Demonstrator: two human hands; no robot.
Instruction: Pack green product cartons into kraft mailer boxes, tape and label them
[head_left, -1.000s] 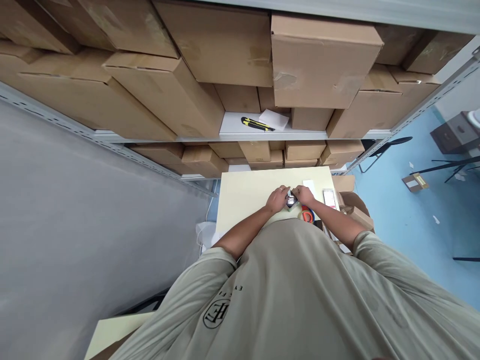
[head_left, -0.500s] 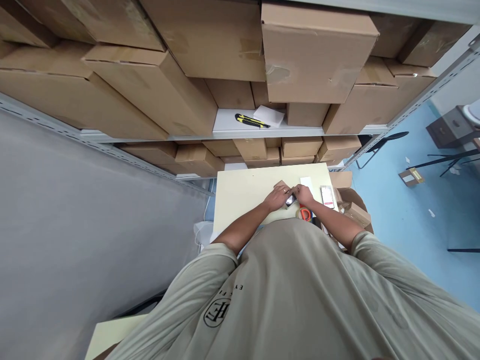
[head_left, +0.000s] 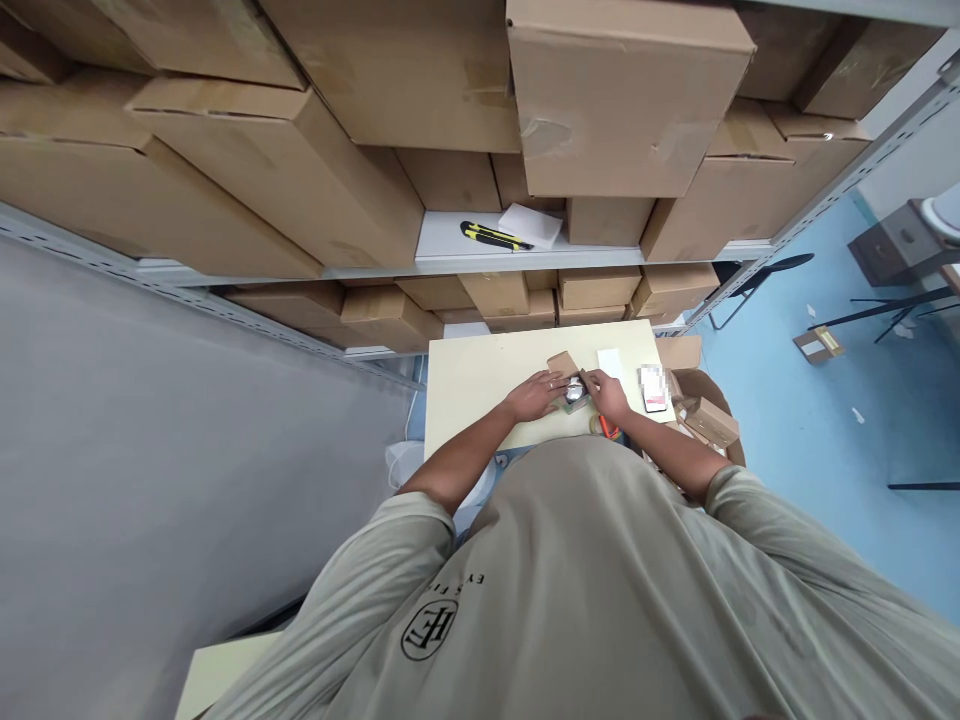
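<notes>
On the cream table (head_left: 480, 375) a small cardboard box (head_left: 561, 363) stands with a flap raised at its far side and a shiny silver item (head_left: 574, 389) inside; I cannot make out what it is. My left hand (head_left: 536, 396) rests at the box's left side, its fingers stretched out and touching the edge. At the right side, the fingers of my right hand (head_left: 607, 394) are closed on a cardboard flap. An orange-handled tool (head_left: 606, 427) and what looks like a tape roll (head_left: 595, 426) lie just below my right hand, partly hidden.
A white card (head_left: 609, 362) and a phone (head_left: 653, 388) lie to the right. Beside the table is a large carton (head_left: 724, 400) holding cardboard pieces. Shelves (head_left: 450, 262) behind bear several boxes and a yellow-black box cutter (head_left: 491, 236). A grey wall (head_left: 210, 420) borders the left.
My left hand has moved left, off the top of the small box, so more of the box and silver item shows. My right hand stays at the box's right side.
</notes>
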